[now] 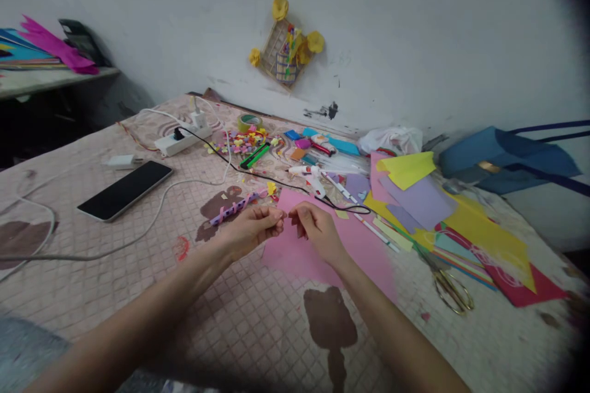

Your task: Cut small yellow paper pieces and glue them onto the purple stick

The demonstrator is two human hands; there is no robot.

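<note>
My left hand [258,227] has its thumb and fingers pinched together, close to the left edge of a pink sheet [341,252]. Whatever it may hold is too small to make out. Just to its right, above the same sheet, is my right hand [318,227], its fingers bent and pressed together; nothing can be made out in them. The fingertips of both hands nearly meet. A purple wrapped stick [235,207] lies behind my left hand, near a small yellow flower piece [271,188]. Behind my right hand rests a white glue gun [314,182] with a black cord.
A phone [126,190], a charger [124,161] and a power strip [184,140] with cables lie left. Small foam flowers [239,142], tape [249,122] and a green cutter [255,156] are at the back. Coloured sheets [419,196] and gold-handled scissors [449,288] lie right.
</note>
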